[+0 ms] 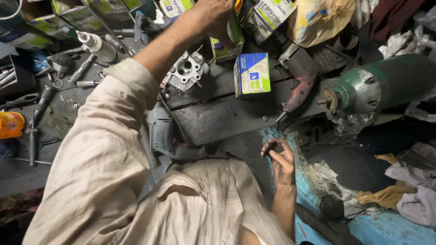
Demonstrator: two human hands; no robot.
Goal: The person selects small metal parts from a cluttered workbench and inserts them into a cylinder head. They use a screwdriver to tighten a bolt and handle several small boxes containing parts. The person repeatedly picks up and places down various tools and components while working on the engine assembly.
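A greasy workshop table, one arm reaching far to a carton, the other hand low with a small dark ring.

The dark, oil-stained table (227, 118) carries a large green metal cylinder (386, 81) at right, smooth with a grey end cap and a stub shaft. Left of it lies a red and grey power drill (297, 84), and beside that stands a blue, white and green cardboard box (252, 75), square-faced. A cast grey metal engine part (184, 70) with round bores sits left of the box. At the far edge the left hand (213, 16) closes on a tall green carton (227, 41) among similar stacked cartons. Near, over a chipped turquoise surface, the right hand (281, 161) pinches a small dark ring (274, 146) between its fingertips. Crumpled rags (408, 190) lie at near right.
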